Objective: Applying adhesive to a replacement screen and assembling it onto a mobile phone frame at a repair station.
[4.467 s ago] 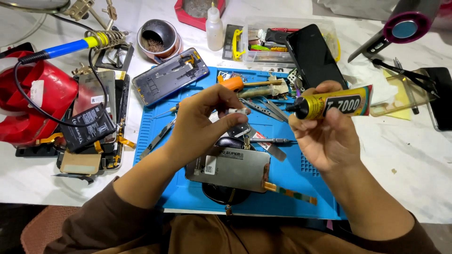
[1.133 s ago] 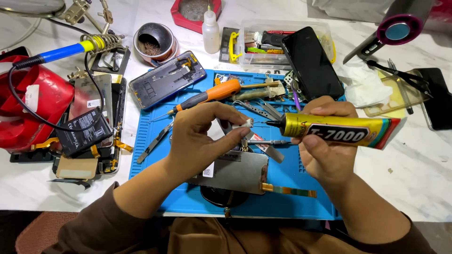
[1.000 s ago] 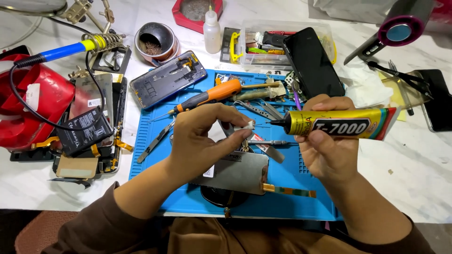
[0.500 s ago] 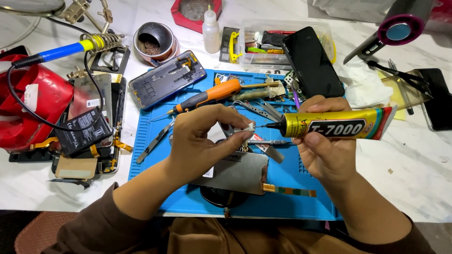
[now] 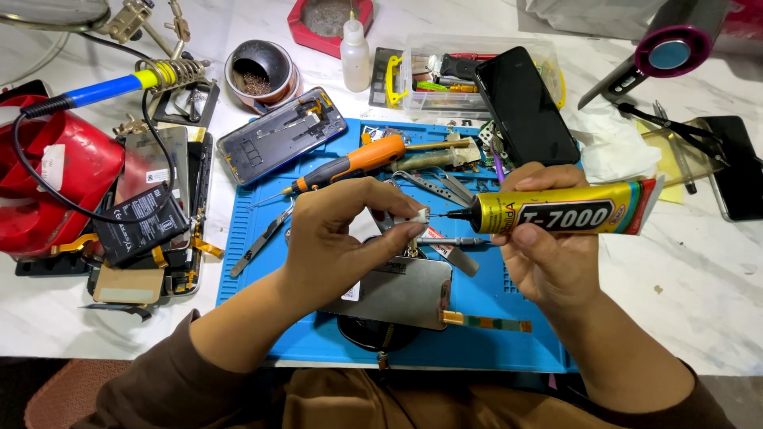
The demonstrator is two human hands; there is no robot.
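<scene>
Gluing a small part above the blue mat (image 5: 254, 238)
Left hand (image 5: 342, 238) is pinching a white part (image 5: 419, 215); right hand (image 5: 548, 254) is gripping the glue tube (image 5: 564, 214), nozzle touching it; squeezing hard risks flooding glue onto fingertips

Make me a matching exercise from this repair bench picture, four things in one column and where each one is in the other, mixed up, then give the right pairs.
Things:
1. glue tube
2. small white part
3. orange-handled screwdriver
4. soldering iron

Places:
A. lying on the blue mat, beyond the hands
B. pinched in the left hand fingertips
C. held in the right hand, nozzle pointing at the part
D. far left of the table, in its coiled stand

Pairs: 1-C, 2-B, 3-A, 4-D
</scene>
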